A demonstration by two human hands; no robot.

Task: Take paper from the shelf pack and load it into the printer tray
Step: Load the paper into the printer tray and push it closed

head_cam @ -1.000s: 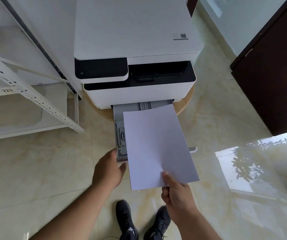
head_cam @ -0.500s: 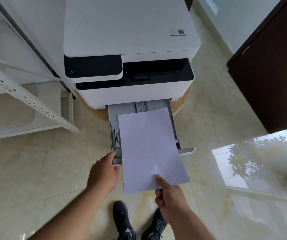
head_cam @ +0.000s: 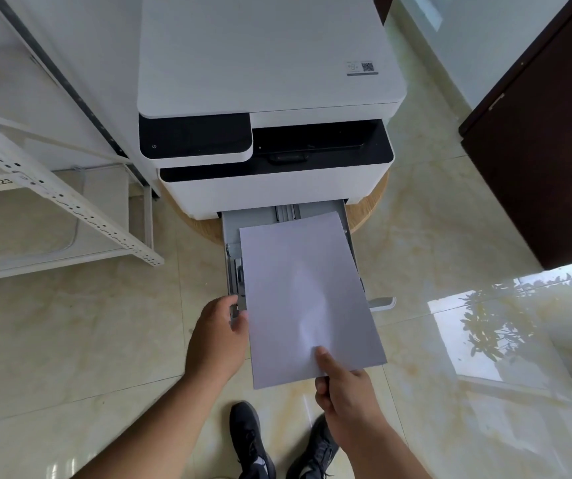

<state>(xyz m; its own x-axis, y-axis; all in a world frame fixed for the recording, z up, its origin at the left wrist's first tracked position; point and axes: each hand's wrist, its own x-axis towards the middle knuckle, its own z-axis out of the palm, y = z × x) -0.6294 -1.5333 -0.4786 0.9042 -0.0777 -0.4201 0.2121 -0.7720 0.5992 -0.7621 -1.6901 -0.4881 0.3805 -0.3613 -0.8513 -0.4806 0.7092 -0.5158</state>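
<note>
Pinching our one paper sheet (head_cam: pixel 307 295) in right hand (head_cam: pixel 345 399) | far edge over open tray (head_cam: pixel 253 219) | left hand (head_cam: pixel 217 340) grip closed on tray's front corner

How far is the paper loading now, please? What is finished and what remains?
Done: the tray is pulled out of the printer and paper is fetched. In hand: the right hand pinches the paper's near edge above the tray, slightly skewed; the left hand holds the tray's front corner. Left: lay it flat, close the tray.

- Daylight is glaring off the glossy floor (head_cam: pixel 505 340), right of the fingers.
- Soft shadows are falling beneath the paper (head_cam: pixel 308 299).
- Edges are bowing outward.
</note>
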